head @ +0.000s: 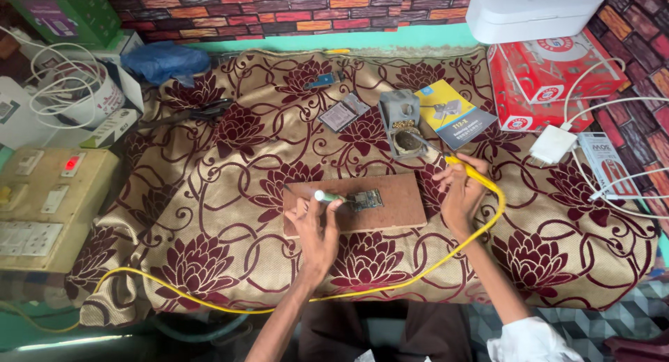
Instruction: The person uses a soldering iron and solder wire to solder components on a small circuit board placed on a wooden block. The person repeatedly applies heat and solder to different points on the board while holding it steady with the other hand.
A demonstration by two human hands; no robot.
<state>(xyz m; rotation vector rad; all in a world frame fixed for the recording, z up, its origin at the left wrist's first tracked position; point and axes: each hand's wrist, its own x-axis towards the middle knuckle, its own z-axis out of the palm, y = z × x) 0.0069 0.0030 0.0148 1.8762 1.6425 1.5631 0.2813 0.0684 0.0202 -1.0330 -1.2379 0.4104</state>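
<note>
Two hands busy over wood board (390,209) on floral cloth (209,195). L hand (315,226) pinches green-tipped tool (327,196), fingers closed round it; long axis near level, tip points right onto small circuit board (365,199) mid-block, prob to pin it steady. R hand (458,188) wraps yellow iron (468,168), long axis diagonal, tip up-left at stand (402,124) beyond block. Yellow cord (209,303) loops back toward person, clear of work.

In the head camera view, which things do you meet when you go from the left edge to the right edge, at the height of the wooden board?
Switch panel → left hand → small circuit board on the wooden board → right hand holding the yellow soldering iron → white charger → flat printed packet.
</note>
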